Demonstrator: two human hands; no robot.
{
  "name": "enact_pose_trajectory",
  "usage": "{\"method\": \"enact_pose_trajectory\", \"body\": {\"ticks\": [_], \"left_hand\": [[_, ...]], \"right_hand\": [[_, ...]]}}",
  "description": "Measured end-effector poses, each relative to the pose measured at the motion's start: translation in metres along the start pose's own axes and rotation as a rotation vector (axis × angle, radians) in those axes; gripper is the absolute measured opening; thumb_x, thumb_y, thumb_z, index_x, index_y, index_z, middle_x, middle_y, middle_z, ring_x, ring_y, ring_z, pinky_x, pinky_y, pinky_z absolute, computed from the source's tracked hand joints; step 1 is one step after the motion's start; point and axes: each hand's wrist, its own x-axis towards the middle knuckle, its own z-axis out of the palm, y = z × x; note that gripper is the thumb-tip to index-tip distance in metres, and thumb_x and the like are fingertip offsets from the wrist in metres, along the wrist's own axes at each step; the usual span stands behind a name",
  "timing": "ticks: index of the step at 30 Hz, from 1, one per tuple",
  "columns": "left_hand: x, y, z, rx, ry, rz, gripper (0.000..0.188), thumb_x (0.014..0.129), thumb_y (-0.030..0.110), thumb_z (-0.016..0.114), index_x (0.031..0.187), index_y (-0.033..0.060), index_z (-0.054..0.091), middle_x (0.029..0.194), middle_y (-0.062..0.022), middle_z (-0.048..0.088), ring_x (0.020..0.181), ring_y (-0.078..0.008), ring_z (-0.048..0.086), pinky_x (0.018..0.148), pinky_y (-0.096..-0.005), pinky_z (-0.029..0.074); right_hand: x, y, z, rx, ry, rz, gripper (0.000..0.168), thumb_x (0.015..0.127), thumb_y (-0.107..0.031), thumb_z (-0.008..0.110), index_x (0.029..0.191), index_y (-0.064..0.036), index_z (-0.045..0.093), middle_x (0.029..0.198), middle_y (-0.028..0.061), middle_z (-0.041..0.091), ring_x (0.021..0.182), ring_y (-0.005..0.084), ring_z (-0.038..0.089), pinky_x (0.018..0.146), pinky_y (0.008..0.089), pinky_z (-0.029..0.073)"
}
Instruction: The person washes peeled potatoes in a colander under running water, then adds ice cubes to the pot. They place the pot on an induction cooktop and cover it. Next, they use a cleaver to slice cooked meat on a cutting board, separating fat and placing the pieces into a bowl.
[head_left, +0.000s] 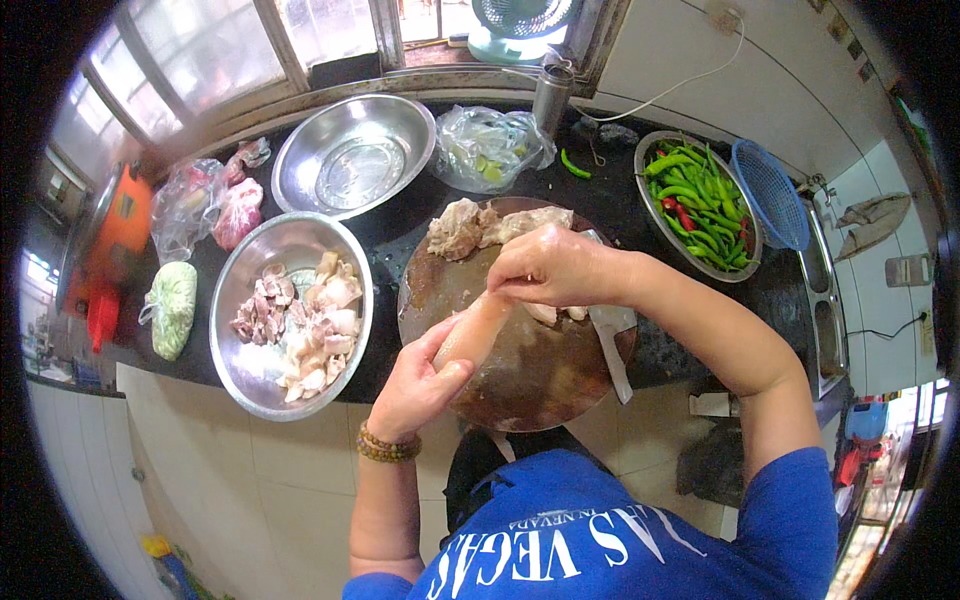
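Note:
My left hand (429, 375) grips the lower end of a pale, skin-on piece of meat (476, 330) above a round chopping board (517, 390). The fingers of my right hand (544, 262) pinch its upper end. At the board's far side lie larger lumps of cooked-looking meat (457, 229). Small pale pieces of meat (544, 313) sit partly hidden below my right hand. A cleaver (613, 341) rests at the board's right side, its handle past the edge and its blade partly under my right forearm. Cut meat pieces (330, 322) lie in a steel basin (217, 330) to the left.
Behind stand a second steel basin (352, 161) and a plastic bag of green pieces (491, 150). A bowl of green and red chillies (701, 202) and a blue plastic basket (772, 195) are at the right, near a sink (825, 300). Filled plastic bags (174, 307) lie at the left.

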Motion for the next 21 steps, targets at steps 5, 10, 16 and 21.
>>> {"method": "enact_pose_trajectory", "body": {"ticks": [5,10,16,21], "left_hand": [[0.002,-0.005,-0.001,0.072,-0.028,0.09,0.069,0.082,0.032,0.067,0.134,-0.0048,0.041,0.119,-0.0077,0.055,0.105,-0.0124,0.051,0.091,-0.0275,0.043],[0.001,-0.001,-0.004,0.18,-0.078,0.072,0.064,0.082,0.025,0.064,0.134,-0.0044,0.041,0.119,-0.0076,0.055,0.104,-0.0123,0.052,0.09,-0.0275,0.043],[0.002,0.002,-0.003,0.207,-0.082,0.058,0.059,0.081,0.018,0.06,0.134,-0.0036,0.042,0.118,-0.0072,0.056,0.1,-0.0121,0.053,0.087,-0.0275,0.045],[-0.003,-0.008,-0.002,0.081,-0.009,0.059,0.063,0.081,0.024,0.064,0.133,-0.0041,0.043,0.119,-0.0079,0.056,0.103,-0.0124,0.053,0.089,-0.0274,0.044]], "right_hand": [[0.002,-0.001,0.0,-0.045,-0.038,-0.046,0.011,0.076,-0.013,0.063,0.083,-0.004,0.066,0.077,0.014,0.065,0.072,0.0315,0.064,0.067,0.0385,0.051],[0.004,-0.002,-0.001,-0.073,-0.131,-0.035,0.009,0.075,-0.013,0.063,0.08,-0.005,0.063,0.076,0.0133,0.063,0.071,0.0323,0.063,0.065,0.0397,0.051],[0.006,-0.011,0.003,-0.252,-0.14,-0.056,0.009,0.074,-0.011,0.063,0.074,-0.005,0.057,0.071,0.0121,0.059,0.069,0.032,0.061,0.062,0.0403,0.049],[0.001,0.005,0.009,-0.145,0.1,0.051,0.01,0.071,-0.014,0.064,0.072,-0.005,0.059,0.067,0.0131,0.061,0.066,0.0324,0.062,0.06,0.0413,0.049]]}}
